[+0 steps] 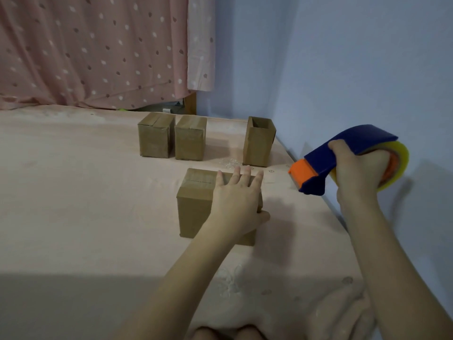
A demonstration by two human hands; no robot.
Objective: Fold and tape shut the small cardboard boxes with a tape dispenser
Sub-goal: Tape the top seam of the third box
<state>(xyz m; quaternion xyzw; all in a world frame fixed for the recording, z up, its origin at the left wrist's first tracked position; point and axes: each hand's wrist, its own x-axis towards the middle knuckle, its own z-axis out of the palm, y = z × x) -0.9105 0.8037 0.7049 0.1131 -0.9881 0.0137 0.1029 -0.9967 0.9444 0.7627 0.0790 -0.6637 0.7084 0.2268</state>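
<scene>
Her left hand [236, 200] lies flat on the folded box [196, 207], fingers straight, while the right hand [355, 168] grips the tape dispenser [326, 160] held clear, so next I'd expect tape over the seam.

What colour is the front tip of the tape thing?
Orange, on the dark blue plastic tape dispenser; its orange front tip shows clearly in the head view.

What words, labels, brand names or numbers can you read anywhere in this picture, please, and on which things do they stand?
None can be read.
Cardboard boxes: plain brown, no print visible.
Tape dispenser: blue and orange, no visible label.
Curtain: only a spotted pattern, no writing.
</scene>
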